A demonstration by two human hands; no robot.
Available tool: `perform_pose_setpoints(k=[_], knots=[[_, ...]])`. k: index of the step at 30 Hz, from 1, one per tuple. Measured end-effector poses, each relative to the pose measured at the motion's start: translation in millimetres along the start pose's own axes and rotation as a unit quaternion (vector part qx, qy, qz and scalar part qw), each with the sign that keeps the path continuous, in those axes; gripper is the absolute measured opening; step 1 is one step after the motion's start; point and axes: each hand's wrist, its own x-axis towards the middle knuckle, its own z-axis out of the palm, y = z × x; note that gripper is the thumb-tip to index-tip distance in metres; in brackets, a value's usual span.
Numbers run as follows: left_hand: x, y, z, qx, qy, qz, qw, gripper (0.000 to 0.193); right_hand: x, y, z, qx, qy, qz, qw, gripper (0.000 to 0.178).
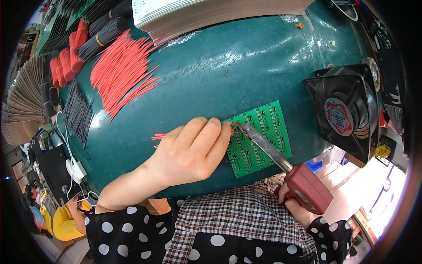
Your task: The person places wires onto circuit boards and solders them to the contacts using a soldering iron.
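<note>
My left hand [189,149] is closed around a few short red wires [159,137], whose ends stick out on both sides of the fist. Their right ends meet the upper left part of a green circuit board panel [274,123] lying flat on the table. My right hand [299,209] grips the dark red handle of a soldering iron [307,187]. The iron's metal barrel slants up to the left, and its tip is at the wire ends over the board. Whether the tip touches a pad is too small to tell.
A pile of loose red wires [125,70] and black wires [78,112] lie on the green table [211,79]. Banded bundles stand behind them. A black fan [340,112] is at the right, stacked boards [228,20] at the back. A person in yellow [63,215] sits lower left.
</note>
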Motion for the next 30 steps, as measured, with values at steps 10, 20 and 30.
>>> perform_pose_setpoints(k=[10,20,30], knots=[[0.2,0.5,-0.9,0.004,-0.006,-0.003,1.000,0.027,6.9,-20.1,7.8,0.261,0.048,0.093,0.960,0.063],[2.0,0.9,-4.4,-0.028,-0.009,-0.026,0.999,0.028,11.3,-30.9,7.8,0.218,0.052,0.032,0.974,0.063],[22.2,4.2,-1.4,-0.040,-0.038,-0.012,0.998,0.031,6.8,-14.1,-6.4,0.274,0.010,0.091,0.957,0.052]])
